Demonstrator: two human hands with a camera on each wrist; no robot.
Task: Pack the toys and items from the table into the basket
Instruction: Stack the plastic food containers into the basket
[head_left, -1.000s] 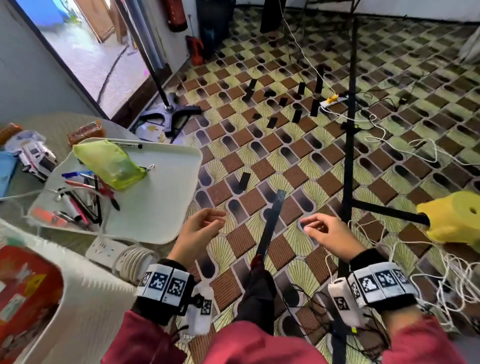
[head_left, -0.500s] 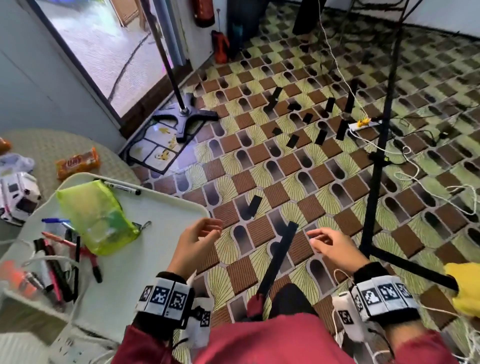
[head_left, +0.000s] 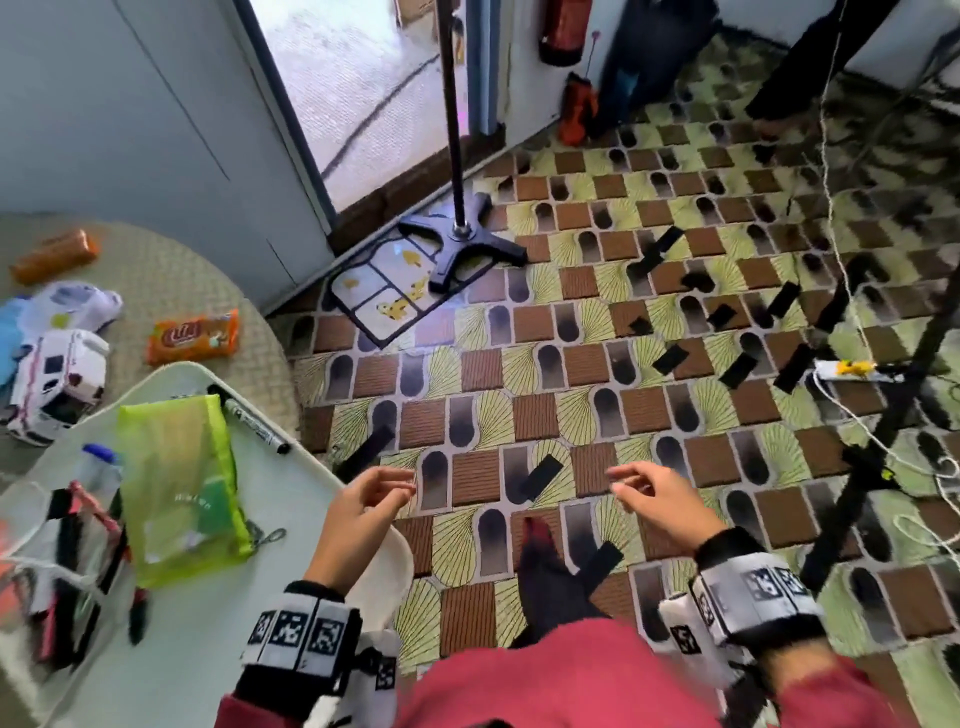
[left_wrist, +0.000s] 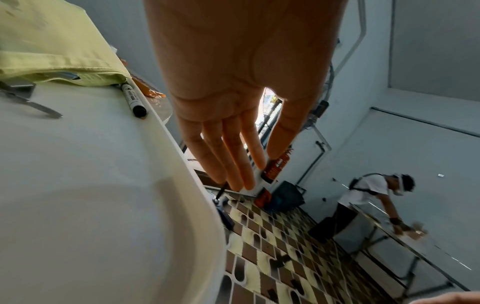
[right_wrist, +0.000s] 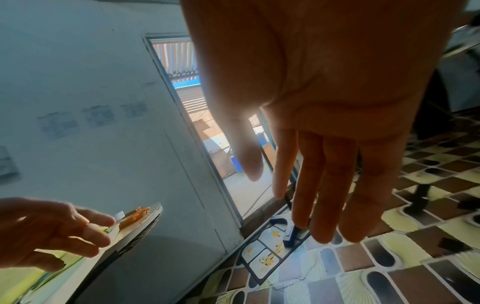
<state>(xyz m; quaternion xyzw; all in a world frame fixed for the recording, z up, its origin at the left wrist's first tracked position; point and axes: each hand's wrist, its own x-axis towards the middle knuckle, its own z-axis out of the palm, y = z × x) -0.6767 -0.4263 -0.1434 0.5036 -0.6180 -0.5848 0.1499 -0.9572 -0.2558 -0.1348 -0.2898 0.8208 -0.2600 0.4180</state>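
The view is swung further away from the basket, now out of sight, while the left hand (head_left: 358, 512) and right hand (head_left: 657, 501) are held loosely open and empty beside the white tray (head_left: 218, 613), where the green pouch (head_left: 179, 480) and marker (head_left: 254, 420) are left unpacked.

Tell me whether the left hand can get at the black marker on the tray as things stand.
Probably yes: the left hand is empty, open, hovering by the tray edge. The black marker lies uncovered along that edge, beside the green pouch, nothing between.

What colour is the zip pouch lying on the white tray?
Translucent lime-green zip pouch on the white plastic tray; clearest in the head view.
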